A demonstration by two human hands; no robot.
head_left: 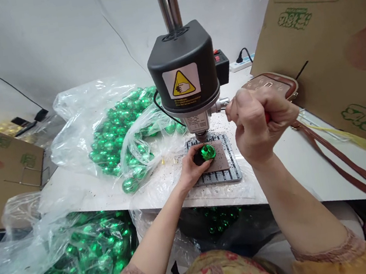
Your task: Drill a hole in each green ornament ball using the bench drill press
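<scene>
A shiny green faceted ball (208,152) rests on a brown board (221,161) under the chuck of a black bench drill press (182,64). My left hand (192,168) grips the ball from its left side, thumb and fingers around it. The drill's tip meets the top of the ball, though I cannot tell how deep it goes. My right hand (258,119) is closed in a fist around the drill press's feed handle; a bit of red shows between the fingers. Beneath the board lies the slotted metal base (237,172), sprinkled with dark shavings.
A clear plastic bag of green balls (114,133) lies on the white table (103,198) to the left. Another bag of green balls (94,258) sits below the table edge. A brown handbag (269,84) and a cardboard box (335,56) stand at the right.
</scene>
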